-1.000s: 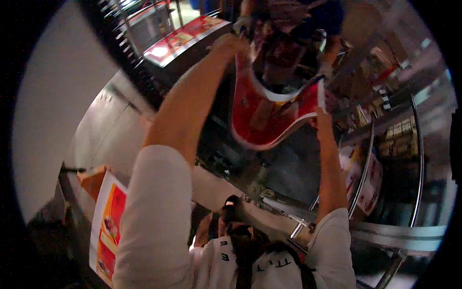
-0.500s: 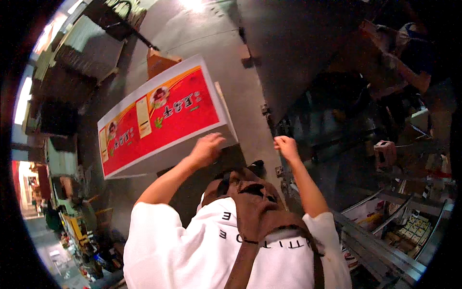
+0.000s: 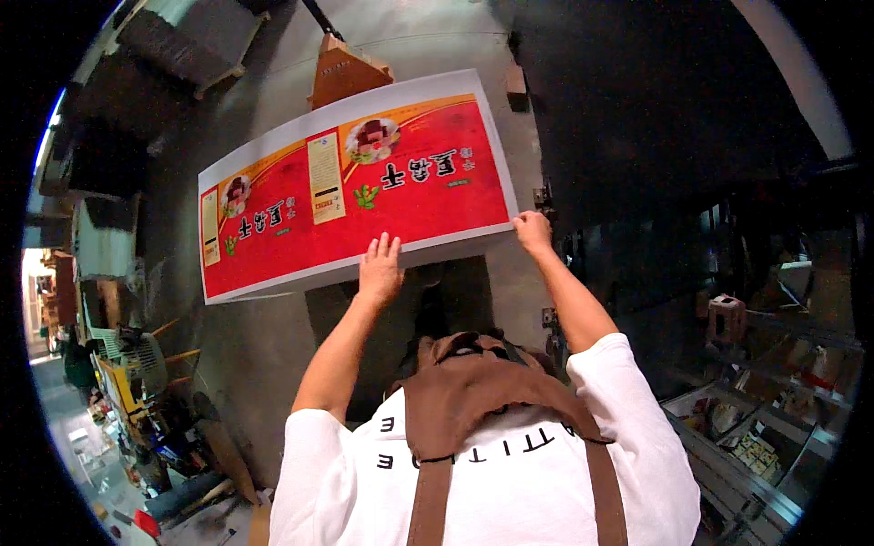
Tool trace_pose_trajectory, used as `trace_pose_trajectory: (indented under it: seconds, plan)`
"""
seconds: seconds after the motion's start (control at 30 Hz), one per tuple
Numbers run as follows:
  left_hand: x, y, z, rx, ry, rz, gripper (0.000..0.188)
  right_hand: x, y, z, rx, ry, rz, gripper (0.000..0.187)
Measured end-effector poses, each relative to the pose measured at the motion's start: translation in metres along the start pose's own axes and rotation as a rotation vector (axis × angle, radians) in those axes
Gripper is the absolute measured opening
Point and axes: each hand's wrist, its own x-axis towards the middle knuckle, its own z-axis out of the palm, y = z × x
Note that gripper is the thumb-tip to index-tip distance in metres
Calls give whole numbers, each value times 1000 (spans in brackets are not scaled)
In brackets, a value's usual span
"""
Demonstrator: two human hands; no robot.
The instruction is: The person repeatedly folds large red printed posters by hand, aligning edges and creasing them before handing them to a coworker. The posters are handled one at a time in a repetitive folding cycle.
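Observation:
A stack of large printed sheets [image 3: 428,214], red with orange bands and white borders, lies in front of me with its pale near side showing. On the stack's near edge, about the middle, rests my left hand [image 3: 381,268], open with the fingers stretched over the red print. My right hand [image 3: 532,231] is closed at the near right corner, the fingertips pinching the white border. How many sheets are between those fingers cannot be made out.
An orange-brown wedge-shaped part [image 3: 346,71] with a dark handle stands behind the stack. Metal rails and frames [image 3: 728,464] run along the right. Tools and clutter lie at the lower left, below a fan [image 3: 141,359]. Another pale stack [image 3: 187,41] stands at the far left.
My right hand has come to the sheets' near right corner and closed there. My left hand has flattened onto the near edge. The view has turned, and the stack appears further right.

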Motion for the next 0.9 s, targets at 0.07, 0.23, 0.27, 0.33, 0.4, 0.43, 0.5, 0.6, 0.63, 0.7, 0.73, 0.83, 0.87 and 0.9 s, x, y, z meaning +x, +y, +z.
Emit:
trace_pose_trajectory:
  seconds: [0.07, 0.23, 0.27, 0.33, 0.4, 0.43, 0.5, 0.6, 0.63, 0.7, 0.73, 0.83, 0.87, 0.9]
  plan:
    - [-2, 2, -8, -11, -14, 21, 71, -4, -5, -6, -41, 19, -26, 27]
    - [-2, 2, -7, -4, -8, 32, 74, -8, -37, -20, -202, 4, 91, 22]
    - [-2, 3, -9, 0, -14, 29, 74, -8, -39, -20, -226, 4, 99, 21]
    - [-2, 3, -13, -12, -25, 37, 77, -6, -39, -19, -289, -5, 83, 20]
    - [-1, 5, -14, -15, -46, 24, 78, -3, -37, -19, -331, -17, 56, 21]
    - [0, 5, -16, -20, -61, 23, 78, -3, -39, -20, -338, -26, 35, 22]
    - [1, 6, -18, -31, -90, 18, 79, -5, -39, -25, -334, -46, 18, 23]
    - [2, 7, -27, -48, -145, -5, 78, -7, -42, -27, -229, -59, 34, 25]
    - [4, 8, -28, -49, -142, -19, 72, -6, -40, -28, -180, -51, 50, 26]
    - [5, 6, -33, -129, -42, -6, 61, 2, -22, -25, -130, -22, -34, 29]
    - [4, 7, -37, -171, 6, 0, 56, 5, -24, -29, 74, -92, 50, 29]
    - [5, 18, -51, -668, -124, -11, 39, 16, -27, -39, 516, -278, 221, 29]
    - [2, 29, -47, -988, -262, -125, 32, 19, -30, -39, 543, -335, 211, 29]
    - [2, 34, -24, -1342, -458, -252, 39, 22, -33, -39, 568, -394, 200, 29]
